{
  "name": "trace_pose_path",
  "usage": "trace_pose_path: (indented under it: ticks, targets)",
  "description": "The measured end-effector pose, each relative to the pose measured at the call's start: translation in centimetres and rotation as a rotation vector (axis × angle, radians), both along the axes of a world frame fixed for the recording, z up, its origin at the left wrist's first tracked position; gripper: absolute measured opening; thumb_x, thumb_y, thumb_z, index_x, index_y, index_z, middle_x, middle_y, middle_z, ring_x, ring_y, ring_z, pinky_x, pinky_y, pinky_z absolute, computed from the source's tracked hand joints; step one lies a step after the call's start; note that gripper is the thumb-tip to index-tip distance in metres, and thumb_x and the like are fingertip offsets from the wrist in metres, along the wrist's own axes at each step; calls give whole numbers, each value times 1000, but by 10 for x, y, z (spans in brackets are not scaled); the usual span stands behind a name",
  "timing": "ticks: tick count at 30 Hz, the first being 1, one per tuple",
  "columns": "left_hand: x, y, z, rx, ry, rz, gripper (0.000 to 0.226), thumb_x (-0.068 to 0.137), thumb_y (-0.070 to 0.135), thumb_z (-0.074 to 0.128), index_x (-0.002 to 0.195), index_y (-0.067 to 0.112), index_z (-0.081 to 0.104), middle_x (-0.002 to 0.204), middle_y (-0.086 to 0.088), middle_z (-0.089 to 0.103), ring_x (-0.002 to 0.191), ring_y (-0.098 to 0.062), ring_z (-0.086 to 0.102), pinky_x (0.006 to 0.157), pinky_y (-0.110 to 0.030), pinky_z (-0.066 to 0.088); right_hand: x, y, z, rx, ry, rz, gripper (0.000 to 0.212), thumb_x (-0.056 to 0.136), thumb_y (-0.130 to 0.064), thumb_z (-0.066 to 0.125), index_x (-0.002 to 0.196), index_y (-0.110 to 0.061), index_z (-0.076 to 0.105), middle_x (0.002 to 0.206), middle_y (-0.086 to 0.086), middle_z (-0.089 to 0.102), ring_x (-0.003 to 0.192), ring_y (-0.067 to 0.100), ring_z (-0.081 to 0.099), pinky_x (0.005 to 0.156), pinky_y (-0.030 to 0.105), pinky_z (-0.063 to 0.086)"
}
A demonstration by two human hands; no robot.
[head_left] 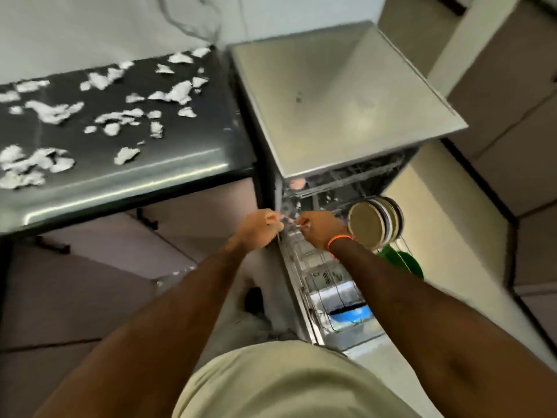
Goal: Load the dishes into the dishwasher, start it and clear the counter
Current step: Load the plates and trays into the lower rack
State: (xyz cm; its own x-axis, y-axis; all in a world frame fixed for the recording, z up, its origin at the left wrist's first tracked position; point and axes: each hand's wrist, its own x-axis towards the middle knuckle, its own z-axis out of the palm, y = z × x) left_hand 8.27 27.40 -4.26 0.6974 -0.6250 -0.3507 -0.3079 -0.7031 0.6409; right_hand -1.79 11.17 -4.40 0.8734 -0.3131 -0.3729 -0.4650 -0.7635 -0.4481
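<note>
Now both my hands meet over the pulled-out dishwasher rack (324, 276): left hand (260, 227) and right hand (319, 230) curled, pinching something small, blurred. Plates (373, 226) stand right, beside the rack.

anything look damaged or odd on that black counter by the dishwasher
Yes. The black counter is covered in irregular white patches, scattered across most of its top. They look like peeling or flaking surface rather than a spill, though the blurred picture leaves that uncertain.

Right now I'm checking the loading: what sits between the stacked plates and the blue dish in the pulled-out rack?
In the head view, a green dish stands between the stacked plates and the blue dish, partly hidden by the right forearm.
</note>
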Motion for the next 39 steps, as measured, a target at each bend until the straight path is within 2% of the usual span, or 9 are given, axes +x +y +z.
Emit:
trace_pose_path:
  ticks: [2,4,11,15,18,25,31,36,39]
  targets:
    - [4,48,13,8,-60,79,23,93,20,66,100,-1,71,91,-12,68,87,-26,64,87,-37,49,22,37,15,-35,0,144,28,94,-22,56,118,-23,71,123,7,69,115,32,62,93,35,47]
    - [8,73,18,0,-74,113,21,93,23,65,94,3,71,90,-9,71,87,-28,66,84,-38,53,37,54,20,-18,-22,188,30,89,-23,56,115,-26,71,121,2,71,114,27,63,97,35,49]
    - [35,248,48,-42,-124,462,36,94,30,68,125,13,69,116,-3,74,108,-18,68,97,-33,53,124,198,63,-7,-153,565,31,93,-22,57,121,-23,69,119,0,71,110,21,64,95,30,46]
    - [44,330,55,-31,-134,598,43,94,35,68,131,14,65,119,-3,73,110,-17,67,99,-37,54,171,273,74,50,-186,602,32,92,-26,56,122,-30,65,112,-3,72,104,20,64,93,36,51]
    - [46,386,60,-24,-171,684,47,94,37,67,137,18,61,121,1,72,113,-15,66,100,-34,52,201,332,77,70,-195,687,36,91,-29,58,127,-31,61,101,-5,71,98,19,65,89,35,52]
    - [34,503,76,-72,-248,914,37,93,33,69,128,19,68,118,4,73,108,-9,68,98,-31,53,245,458,83,137,-251,819,23,90,-23,63,111,-25,72,101,-5,73,91,15,68,87,32,54]
    - [22,579,79,-60,-318,1155,29,93,37,69,119,24,72,114,7,74,98,-6,67,93,-31,55,263,560,81,161,-246,965,23,90,-27,62,110,-27,73,107,-3,74,100,17,66,92,34,52]
    - [23,619,75,10,-316,1377,30,95,32,67,123,22,70,126,3,69,114,-14,61,96,-29,45,289,628,81,122,-280,1057,31,90,-27,55,116,-28,71,112,0,73,105,24,66,91,34,52]
    - [24,641,68,66,-277,1525,30,95,34,66,122,22,69,133,2,65,122,-18,58,104,-33,43,313,661,82,90,-256,1115,35,91,-27,54,124,-27,67,121,2,70,112,25,63,96,36,49]
